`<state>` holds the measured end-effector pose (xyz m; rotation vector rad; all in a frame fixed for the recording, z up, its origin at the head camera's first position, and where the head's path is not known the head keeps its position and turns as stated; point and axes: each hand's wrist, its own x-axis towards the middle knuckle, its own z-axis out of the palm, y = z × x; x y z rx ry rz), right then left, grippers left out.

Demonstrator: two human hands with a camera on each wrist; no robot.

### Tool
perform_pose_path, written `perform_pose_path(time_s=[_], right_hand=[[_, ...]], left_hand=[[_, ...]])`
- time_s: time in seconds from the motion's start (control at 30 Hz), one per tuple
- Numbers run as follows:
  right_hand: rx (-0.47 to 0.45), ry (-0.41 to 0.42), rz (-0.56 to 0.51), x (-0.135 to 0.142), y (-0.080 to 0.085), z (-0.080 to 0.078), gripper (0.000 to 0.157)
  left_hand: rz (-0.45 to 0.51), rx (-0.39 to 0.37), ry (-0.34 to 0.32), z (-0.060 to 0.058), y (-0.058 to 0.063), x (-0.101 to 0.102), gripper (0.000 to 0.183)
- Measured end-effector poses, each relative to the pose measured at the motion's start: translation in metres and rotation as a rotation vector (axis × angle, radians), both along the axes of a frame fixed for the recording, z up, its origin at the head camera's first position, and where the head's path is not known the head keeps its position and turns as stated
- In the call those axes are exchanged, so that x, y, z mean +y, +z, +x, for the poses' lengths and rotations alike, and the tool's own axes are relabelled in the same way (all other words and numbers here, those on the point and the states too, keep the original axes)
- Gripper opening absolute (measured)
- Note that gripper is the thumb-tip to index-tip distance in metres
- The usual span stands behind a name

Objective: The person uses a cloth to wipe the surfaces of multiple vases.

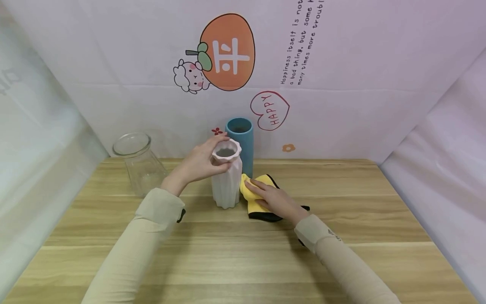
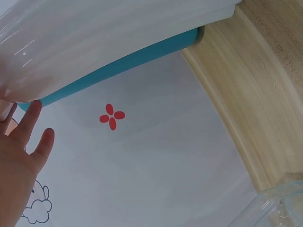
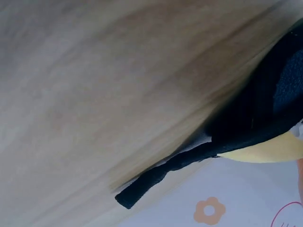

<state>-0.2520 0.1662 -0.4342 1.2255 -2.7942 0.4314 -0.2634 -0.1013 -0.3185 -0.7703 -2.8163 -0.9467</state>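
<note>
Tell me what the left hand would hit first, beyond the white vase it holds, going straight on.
Probably the blue vase, close behind the white vase, though the gap between them is hard to judge.

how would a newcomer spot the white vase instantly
Along the far side of the wooden table, find the tall blue vase. The white vase is just in front, left of the yellow cloth. Unlike the smooth blue one and the clear glass jar, it has fluted sides and a scalloped rim.
</note>
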Motion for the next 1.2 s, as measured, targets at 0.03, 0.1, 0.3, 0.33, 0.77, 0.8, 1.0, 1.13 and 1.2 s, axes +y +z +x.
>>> perform_pose_path(time_s=[0.03,0.1,0.3,0.33,0.77,0.8,1.0,1.13,1.2], right_hand=[[0.008,0.005,-0.017,0.000,0.000,0.000,0.063],[0.017,0.010,-0.064,0.000,-0.001,-0.001,0.063],[0.049,0.014,-0.256,-0.004,0.007,-0.005,0.063],[0.058,0.007,-0.278,-0.006,0.010,-0.005,0.064],[0.235,0.029,-0.447,-0.021,0.052,-0.010,0.059],[0.232,0.031,-0.438,-0.021,0.054,-0.010,0.059],[0.060,-0.026,-0.308,-0.027,0.058,-0.008,0.063],[-0.009,-0.036,-0.260,-0.033,0.052,-0.007,0.067],[0.039,-0.010,-0.268,-0.034,0.048,-0.006,0.067]], left_hand=[[-0.004,0.000,0.006,0.000,0.000,0.000,0.073],[-0.012,0.004,0.015,0.000,-0.001,-0.001,0.073],[-0.023,0.076,0.010,0.000,-0.001,0.000,0.070],[-0.022,0.085,0.008,0.000,-0.001,0.000,0.070],[-0.021,0.058,-0.019,0.001,0.002,-0.004,0.068],[-0.023,0.053,-0.022,0.001,0.002,-0.004,0.069],[-0.003,0.027,-0.045,0.000,0.002,-0.004,0.070],[0.007,0.025,-0.054,0.000,0.002,-0.004,0.070],[0.007,0.029,-0.055,0.000,0.003,-0.004,0.070]])
